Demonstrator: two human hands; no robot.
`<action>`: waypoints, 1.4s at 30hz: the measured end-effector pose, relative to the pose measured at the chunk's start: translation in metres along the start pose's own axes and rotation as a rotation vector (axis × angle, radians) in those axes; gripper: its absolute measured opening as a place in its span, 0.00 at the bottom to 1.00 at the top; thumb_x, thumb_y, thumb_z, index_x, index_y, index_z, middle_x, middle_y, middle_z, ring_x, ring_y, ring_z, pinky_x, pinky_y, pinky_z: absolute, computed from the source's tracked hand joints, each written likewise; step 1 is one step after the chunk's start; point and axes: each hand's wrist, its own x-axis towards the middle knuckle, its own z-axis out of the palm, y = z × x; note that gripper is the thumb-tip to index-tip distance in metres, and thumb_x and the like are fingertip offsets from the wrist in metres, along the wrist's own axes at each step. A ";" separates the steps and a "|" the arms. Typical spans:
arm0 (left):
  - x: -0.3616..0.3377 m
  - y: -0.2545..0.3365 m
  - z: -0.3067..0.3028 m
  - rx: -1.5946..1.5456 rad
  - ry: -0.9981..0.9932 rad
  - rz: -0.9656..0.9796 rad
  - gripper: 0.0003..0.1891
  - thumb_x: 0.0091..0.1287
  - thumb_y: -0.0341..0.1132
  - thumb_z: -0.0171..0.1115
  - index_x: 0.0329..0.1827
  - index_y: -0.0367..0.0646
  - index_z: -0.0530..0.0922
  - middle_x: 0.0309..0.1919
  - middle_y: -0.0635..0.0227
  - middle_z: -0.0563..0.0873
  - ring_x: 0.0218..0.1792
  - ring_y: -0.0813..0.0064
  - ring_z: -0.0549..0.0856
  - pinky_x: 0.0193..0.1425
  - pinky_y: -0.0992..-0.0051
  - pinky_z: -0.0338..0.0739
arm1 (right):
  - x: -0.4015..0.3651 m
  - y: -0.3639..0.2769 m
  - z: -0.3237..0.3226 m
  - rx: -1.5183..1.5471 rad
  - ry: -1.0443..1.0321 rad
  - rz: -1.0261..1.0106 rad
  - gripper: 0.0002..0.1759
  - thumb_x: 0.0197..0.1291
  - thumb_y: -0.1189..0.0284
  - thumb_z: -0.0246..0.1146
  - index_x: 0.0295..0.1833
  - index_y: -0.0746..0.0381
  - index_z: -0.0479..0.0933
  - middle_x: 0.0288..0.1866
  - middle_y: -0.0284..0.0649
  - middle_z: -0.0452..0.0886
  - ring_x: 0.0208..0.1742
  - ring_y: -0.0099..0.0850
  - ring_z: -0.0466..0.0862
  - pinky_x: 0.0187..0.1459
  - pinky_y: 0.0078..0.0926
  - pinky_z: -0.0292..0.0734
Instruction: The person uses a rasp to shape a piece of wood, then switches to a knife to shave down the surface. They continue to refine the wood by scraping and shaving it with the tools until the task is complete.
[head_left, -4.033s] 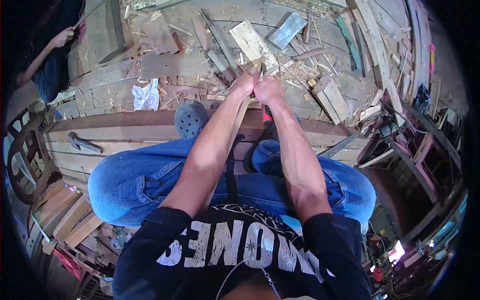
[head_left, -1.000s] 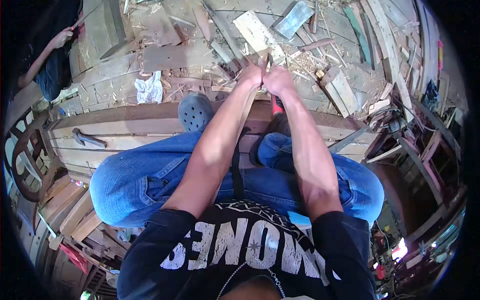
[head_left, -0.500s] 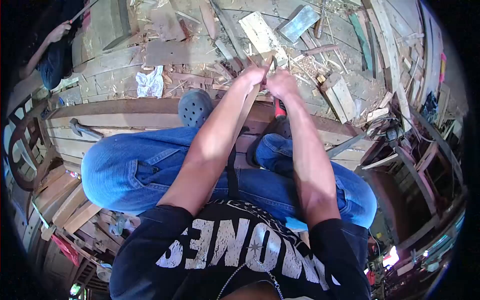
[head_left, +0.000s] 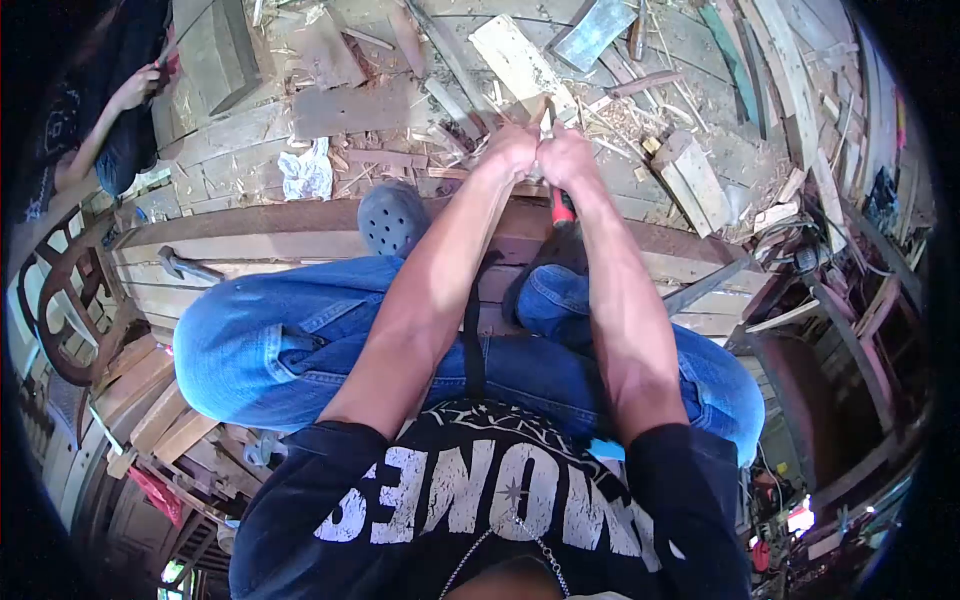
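My left hand (head_left: 510, 150) is wrapped round a thin wooden strip whose tip (head_left: 541, 108) shows just beyond my knuckles. Right beside it, my right hand (head_left: 568, 158) is closed on a tool with a red handle (head_left: 562, 207) that sticks out below the fist. The tool's working end is hidden between my hands. Just beyond them lies a pale wooden board (head_left: 520, 62) on the plank floor.
A wooden beam (head_left: 290, 222) crosses in front of my legs, with a hammer (head_left: 188, 267) at its left. A metal plate (head_left: 596, 32), a wood block (head_left: 692, 182), crumpled white paper (head_left: 306, 170) and shavings lie beyond. Another person's hand (head_left: 137, 86) is at the upper left.
The view has shifted slightly. The long strip that ran back along my left forearm no longer shows there. The other person's hand is a little lower.
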 end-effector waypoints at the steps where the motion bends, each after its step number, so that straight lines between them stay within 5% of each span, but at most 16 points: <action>1: -0.008 0.004 0.001 0.118 0.010 0.076 0.21 0.67 0.42 0.52 0.27 0.30 0.78 0.16 0.58 0.78 0.15 0.71 0.77 0.15 0.68 0.68 | 0.011 0.002 0.002 0.005 0.020 -0.015 0.25 0.58 0.69 0.49 0.59 0.71 0.67 0.35 0.55 0.82 0.30 0.39 0.85 0.35 0.33 0.79; 5: 0.025 -0.019 0.007 0.151 0.079 0.138 0.21 0.71 0.43 0.44 0.31 0.33 0.78 0.14 0.62 0.75 0.13 0.72 0.75 0.15 0.69 0.67 | 0.014 0.009 -0.005 -0.052 -0.056 0.001 0.21 0.58 0.65 0.52 0.49 0.71 0.75 0.36 0.55 0.82 0.39 0.43 0.84 0.43 0.33 0.79; 8: -0.019 0.019 0.004 -0.026 0.076 -0.025 0.22 0.71 0.45 0.46 0.30 0.34 0.77 0.13 0.63 0.74 0.12 0.72 0.73 0.14 0.69 0.66 | 0.007 0.010 -0.013 -0.223 -0.149 -0.216 0.29 0.56 0.70 0.49 0.64 0.71 0.63 0.36 0.53 0.82 0.26 0.35 0.84 0.35 0.30 0.80; 14: -0.013 0.012 0.003 -0.064 -0.016 -0.014 0.24 0.70 0.47 0.46 0.29 0.32 0.76 0.14 0.64 0.75 0.12 0.73 0.73 0.15 0.69 0.65 | -0.014 -0.002 -0.020 -0.092 -0.145 -0.062 0.30 0.54 0.72 0.48 0.65 0.69 0.62 0.38 0.56 0.81 0.26 0.36 0.84 0.36 0.30 0.80; 17: -0.001 0.004 0.002 -0.065 -0.018 -0.015 0.23 0.70 0.46 0.46 0.29 0.31 0.76 0.15 0.64 0.75 0.13 0.73 0.73 0.15 0.69 0.64 | -0.011 -0.002 -0.008 -0.051 -0.131 -0.002 0.19 0.56 0.70 0.53 0.49 0.72 0.73 0.45 0.60 0.79 0.50 0.47 0.81 0.51 0.35 0.76; 20: 0.019 -0.012 0.003 0.214 0.032 0.172 0.22 0.70 0.45 0.46 0.36 0.30 0.78 0.17 0.63 0.76 0.13 0.73 0.74 0.15 0.69 0.66 | -0.010 0.003 0.007 -0.194 0.099 -0.153 0.26 0.55 0.71 0.49 0.60 0.72 0.67 0.35 0.55 0.82 0.30 0.40 0.85 0.37 0.34 0.80; 22: 0.006 -0.001 -0.001 -0.006 -0.086 0.001 0.21 0.68 0.41 0.46 0.59 0.38 0.72 0.27 0.54 0.82 0.14 0.71 0.75 0.16 0.69 0.70 | -0.003 0.001 0.009 -0.094 0.037 -0.016 0.24 0.56 0.70 0.50 0.56 0.73 0.69 0.34 0.55 0.82 0.34 0.42 0.85 0.41 0.35 0.79; 23: -0.003 0.002 -0.004 0.174 -0.151 0.182 0.31 0.65 0.37 0.48 0.73 0.56 0.54 0.42 0.44 0.81 0.15 0.71 0.77 0.18 0.70 0.72 | 0.011 0.011 0.014 -0.003 0.019 -0.005 0.23 0.56 0.68 0.51 0.53 0.73 0.71 0.35 0.55 0.82 0.37 0.44 0.84 0.45 0.34 0.78; 24: -0.016 0.006 0.000 0.165 -0.127 0.254 0.38 0.62 0.34 0.50 0.75 0.64 0.43 0.52 0.39 0.77 0.16 0.71 0.77 0.19 0.72 0.73 | 0.018 0.008 0.007 -0.001 0.030 -0.022 0.23 0.56 0.68 0.51 0.53 0.73 0.71 0.35 0.55 0.82 0.37 0.44 0.84 0.45 0.34 0.78; 26: -0.011 0.006 -0.002 0.219 -0.060 0.203 0.36 0.64 0.36 0.49 0.74 0.61 0.46 0.53 0.37 0.75 0.17 0.71 0.78 0.19 0.72 0.72 | 0.030 0.001 0.002 -0.063 -0.085 0.070 0.24 0.59 0.61 0.53 0.52 0.72 0.72 0.48 0.61 0.78 0.53 0.48 0.79 0.54 0.37 0.74; 27: -0.009 0.001 0.004 0.046 0.007 0.128 0.24 0.68 0.41 0.48 0.65 0.40 0.67 0.41 0.40 0.81 0.16 0.72 0.78 0.19 0.71 0.72 | 0.031 0.004 0.007 -0.203 -0.007 -0.062 0.26 0.59 0.58 0.54 0.51 0.71 0.73 0.48 0.58 0.78 0.53 0.46 0.79 0.54 0.36 0.74; 28: -0.011 -0.010 0.005 0.044 -0.002 0.101 0.24 0.68 0.41 0.48 0.65 0.40 0.67 0.41 0.40 0.81 0.16 0.72 0.78 0.19 0.71 0.72 | 0.027 0.010 0.014 -0.201 -0.031 -0.047 0.26 0.59 0.58 0.54 0.51 0.71 0.73 0.48 0.58 0.78 0.53 0.46 0.79 0.54 0.36 0.74; 31: -0.010 0.003 0.003 0.064 -0.027 0.051 0.30 0.71 0.50 0.45 0.20 0.32 0.76 0.13 0.60 0.77 0.14 0.72 0.77 0.19 0.68 0.70 | 0.021 0.006 0.003 -0.142 0.023 0.008 0.26 0.58 0.59 0.54 0.52 0.70 0.74 0.50 0.54 0.78 0.53 0.44 0.79 0.55 0.32 0.72; 34: -0.014 0.008 0.001 0.067 0.051 -0.039 0.30 0.71 0.51 0.44 0.23 0.32 0.77 0.14 0.60 0.78 0.15 0.70 0.77 0.20 0.66 0.71 | -0.005 0.004 -0.015 -0.186 0.021 -0.174 0.26 0.57 0.62 0.54 0.55 0.70 0.72 0.49 0.56 0.78 0.51 0.44 0.80 0.55 0.32 0.73; 35: 0.003 -0.003 0.003 0.176 0.085 -0.008 0.30 0.71 0.50 0.42 0.21 0.33 0.77 0.13 0.61 0.77 0.16 0.66 0.78 0.23 0.64 0.72 | 0.007 0.016 -0.004 0.101 0.049 0.002 0.28 0.57 0.69 0.49 0.65 0.64 0.66 0.33 0.54 0.81 0.29 0.38 0.84 0.36 0.32 0.80; 42: -0.007 0.002 0.000 0.070 0.024 -0.043 0.29 0.71 0.48 0.42 0.21 0.31 0.76 0.14 0.57 0.77 0.16 0.63 0.78 0.24 0.63 0.72 | -0.002 0.015 0.000 -0.017 -0.057 -0.021 0.29 0.58 0.73 0.47 0.67 0.62 0.62 0.22 0.43 0.78 0.19 0.31 0.80 0.23 0.30 0.78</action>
